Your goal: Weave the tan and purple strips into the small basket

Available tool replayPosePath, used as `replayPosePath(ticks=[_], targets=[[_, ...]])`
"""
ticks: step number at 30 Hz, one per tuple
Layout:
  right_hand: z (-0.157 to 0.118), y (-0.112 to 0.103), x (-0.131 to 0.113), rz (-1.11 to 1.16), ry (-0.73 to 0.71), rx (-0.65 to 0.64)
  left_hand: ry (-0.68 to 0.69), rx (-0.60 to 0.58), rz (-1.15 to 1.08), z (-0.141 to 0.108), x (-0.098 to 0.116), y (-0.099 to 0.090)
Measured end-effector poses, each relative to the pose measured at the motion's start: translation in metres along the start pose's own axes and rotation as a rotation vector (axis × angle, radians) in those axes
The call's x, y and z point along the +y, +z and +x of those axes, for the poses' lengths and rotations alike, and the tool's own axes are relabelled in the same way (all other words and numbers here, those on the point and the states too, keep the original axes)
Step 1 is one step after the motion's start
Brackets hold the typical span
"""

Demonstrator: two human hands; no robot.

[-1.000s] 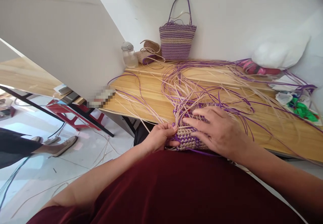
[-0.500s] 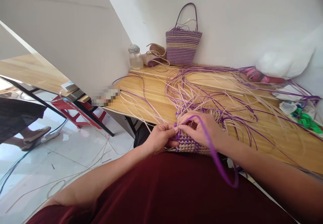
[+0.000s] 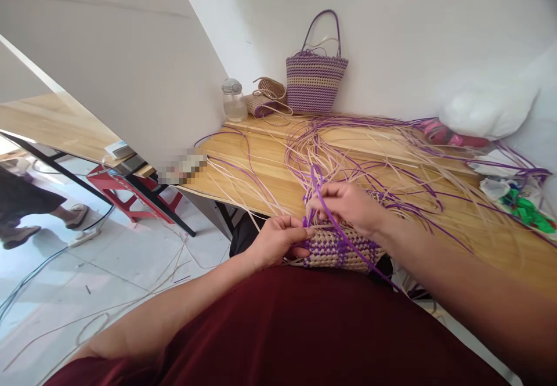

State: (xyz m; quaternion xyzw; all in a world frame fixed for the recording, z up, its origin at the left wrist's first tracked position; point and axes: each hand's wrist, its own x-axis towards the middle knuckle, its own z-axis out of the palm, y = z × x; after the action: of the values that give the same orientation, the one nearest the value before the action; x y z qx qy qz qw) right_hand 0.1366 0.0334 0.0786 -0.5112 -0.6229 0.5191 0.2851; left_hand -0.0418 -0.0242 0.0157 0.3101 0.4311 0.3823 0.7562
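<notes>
A partly woven basket in beige and purple lies on its side at the table's front edge, against my body. My left hand grips its left edge, thumb on top and fingers curled beneath. Above the basket, my right hand is closed, its fingers at a purple strand. That strand makes a loop above the fingers and runs down across the weave to the right. What exactly the right fingertips pinch is partly hidden. Loose beige and purple strands fan out from the basket over the table.
A finished purple and beige bag stands against the wall, beside small woven pieces and a lidded jar. A white plastic bag and green packaging lie at right. A red stool and another person's feet are at left.
My right hand has lifted away from my left fingers, and the purple strand now loops above it. My left hand stays at the basket's edge. The other person's feet at left have shifted.
</notes>
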Motion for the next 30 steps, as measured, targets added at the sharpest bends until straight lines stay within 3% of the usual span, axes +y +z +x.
replayPosePath(ticks=[3,5,7,9,11,14,16,19,21,24,28,30], targets=[[0.027,-0.041,-0.011,0.186,0.073,0.246,-0.031,0.027,-0.036,0.002,-0.002,-0.001],[0.037,-0.062,-0.013,0.190,0.066,0.325,-0.052,0.038,-0.065,0.003,-0.003,-0.002],[0.035,-0.070,-0.008,0.171,0.068,0.360,-0.055,0.044,-0.084,0.004,-0.003,-0.002],[0.020,-0.063,-0.003,-0.007,0.082,0.266,-0.046,0.051,-0.093,0.004,-0.003,-0.002],[0.000,-0.048,-0.001,-0.363,0.039,0.038,-0.042,0.058,-0.096,0.003,-0.002,-0.001],[-0.027,-0.024,-0.005,-0.824,-0.209,-0.224,-0.049,0.061,-0.087,0.004,-0.002,-0.001],[-0.037,-0.015,-0.008,-0.985,-0.366,-0.242,-0.043,0.063,-0.084,0.005,-0.003,-0.001],[-0.046,-0.011,-0.011,-1.123,-0.484,-0.235,-0.028,0.068,-0.085,0.007,-0.005,-0.003],[-0.051,-0.009,-0.015,-1.094,-0.542,-0.248,-0.025,0.061,-0.076,0.007,-0.005,-0.003],[-0.057,-0.003,-0.025,-0.841,-0.548,-0.290,-0.006,0.038,-0.055,0.006,-0.004,-0.002],[-0.049,0.008,-0.029,-0.386,-0.388,-0.280,0.025,0.015,-0.030,0.004,-0.001,-0.001],[-0.039,0.011,-0.023,-0.192,-0.294,-0.334,0.045,-0.007,-0.013,0.004,-0.001,-0.002]])
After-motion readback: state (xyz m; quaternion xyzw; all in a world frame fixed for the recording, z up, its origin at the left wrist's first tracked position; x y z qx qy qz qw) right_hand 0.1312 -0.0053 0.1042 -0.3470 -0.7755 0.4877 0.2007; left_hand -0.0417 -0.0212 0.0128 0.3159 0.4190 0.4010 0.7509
